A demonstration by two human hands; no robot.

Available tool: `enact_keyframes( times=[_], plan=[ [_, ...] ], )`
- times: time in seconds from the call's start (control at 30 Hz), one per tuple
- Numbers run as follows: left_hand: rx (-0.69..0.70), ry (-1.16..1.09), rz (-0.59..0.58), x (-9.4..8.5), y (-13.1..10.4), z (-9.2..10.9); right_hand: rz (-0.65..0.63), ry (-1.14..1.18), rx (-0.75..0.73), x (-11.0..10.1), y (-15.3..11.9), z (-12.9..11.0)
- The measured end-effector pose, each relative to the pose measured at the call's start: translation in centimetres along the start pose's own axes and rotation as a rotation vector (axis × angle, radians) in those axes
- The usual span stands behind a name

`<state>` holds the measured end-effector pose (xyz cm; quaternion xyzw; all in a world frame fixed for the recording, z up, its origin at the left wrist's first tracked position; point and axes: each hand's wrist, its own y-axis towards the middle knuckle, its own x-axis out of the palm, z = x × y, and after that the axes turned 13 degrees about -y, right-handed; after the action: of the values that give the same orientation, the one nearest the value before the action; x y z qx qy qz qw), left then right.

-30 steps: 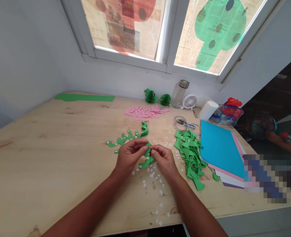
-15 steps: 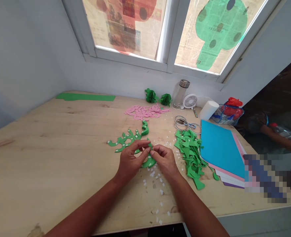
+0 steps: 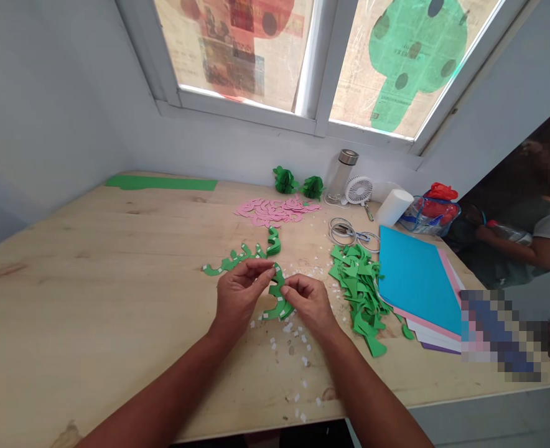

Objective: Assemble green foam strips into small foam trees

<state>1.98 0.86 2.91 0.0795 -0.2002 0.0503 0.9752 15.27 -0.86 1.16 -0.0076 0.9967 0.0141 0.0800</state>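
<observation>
My left hand (image 3: 241,294) pinches the upper end of a curved green paper cutout (image 3: 278,300) between thumb and fingertips. My right hand (image 3: 311,300) grips the same cutout at its right edge, and more green layers show beneath. Small white squares dot the cutout's surface. Beyond my left hand lie other wavy green cutouts (image 3: 215,270) with white squares on them, partly hidden by that hand. A small stack of green cutouts (image 3: 274,241) sits just past my fingers. White paper bits (image 3: 305,361) are scattered below and around my right hand.
Green scraps (image 3: 361,298) and coloured sheets (image 3: 417,280) lie on the right. Pink cutouts (image 3: 277,211), two green paper figures (image 3: 284,180), a bottle (image 3: 341,177), a small fan (image 3: 359,190) and scissors (image 3: 344,232) are farther back. A person (image 3: 522,242) is at far right.
My left hand has shifted left and the cutout between my hands shows more fully. My right hand has barely moved. The person at far right has come further into view.
</observation>
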Motion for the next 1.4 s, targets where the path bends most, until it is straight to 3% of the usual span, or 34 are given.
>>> enact_keyframes(
  times=[0.4, 0.53, 0.83, 1.03, 1.17, 1.4],
  plan=[
    [0.015, -0.007, -0.005, -0.4, 0.2, -0.1, -0.033, -0.009, 0.009, 0.2, -0.1, 0.3],
    [0.040, 0.086, -0.036, -0.4, 0.1, -0.4, -0.022, 0.022, -0.009, 0.2, -0.1, -0.1],
    [0.256, 0.390, -0.171, -0.4, -0.6, -0.6, 0.019, -0.009, -0.025, -0.1, 0.1, -0.1],
    [0.501, 0.511, -0.210, -0.3, -0.5, 0.2, 0.083, -0.036, -0.030, -0.2, -0.1, -0.5],
    [0.544, 0.576, -0.291, -0.3, -0.3, -0.1, 0.114, -0.096, -0.074, -0.3, -0.2, -0.5],
    [0.628, 0.625, -0.330, -0.5, -0.2, -0.6, 0.202, -0.318, -0.213, -0.4, -0.5, -0.5]
  ],
)
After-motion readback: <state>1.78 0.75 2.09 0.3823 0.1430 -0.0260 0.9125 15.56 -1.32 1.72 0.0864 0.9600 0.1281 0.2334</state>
